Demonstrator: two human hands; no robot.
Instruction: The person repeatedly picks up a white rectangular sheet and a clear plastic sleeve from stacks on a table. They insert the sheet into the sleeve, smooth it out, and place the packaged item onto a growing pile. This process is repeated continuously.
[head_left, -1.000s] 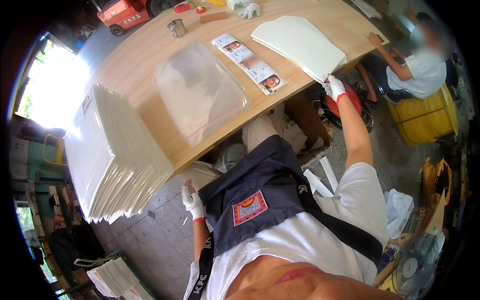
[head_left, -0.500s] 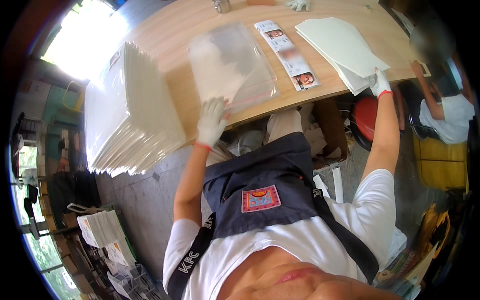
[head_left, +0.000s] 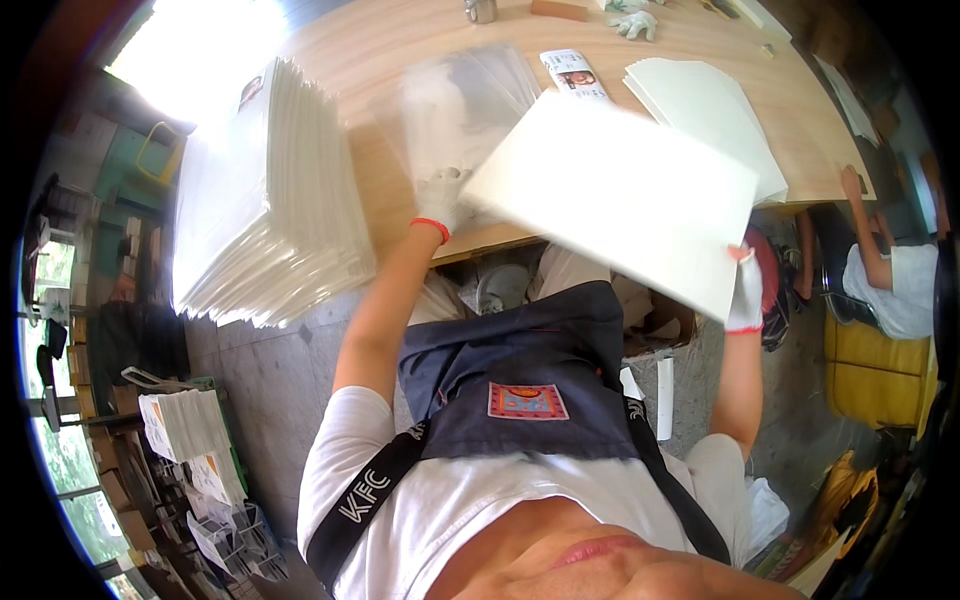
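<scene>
My gloved right hand (head_left: 743, 292) grips a white sheet of card (head_left: 620, 200) by its right edge. The card is tilted over the table's front edge, and its left corner comes close to my left hand. My gloved left hand (head_left: 443, 197) has its fingers bent at the near edge of the clear plastic sleeves (head_left: 450, 110), seemingly pinching one; the card and glare partly hide this. A stack of white cards (head_left: 710, 110) lies to the right. Behind the held card, a printed paper strip (head_left: 572, 75) is mostly covered.
A tall pile of plastic-wrapped white sheets (head_left: 270, 200) stands on the left of the wooden table (head_left: 360, 60). At the back are a metal cup (head_left: 480, 10), a brick-coloured block (head_left: 559, 10) and a loose glove (head_left: 635, 25). Another person's arm (head_left: 868, 230) shows at right.
My right hand has lifted a white card off the stack and brought it left and nearer to me. My left hand has shifted slightly right and away, its fingers now bent at the sleeves.
</scene>
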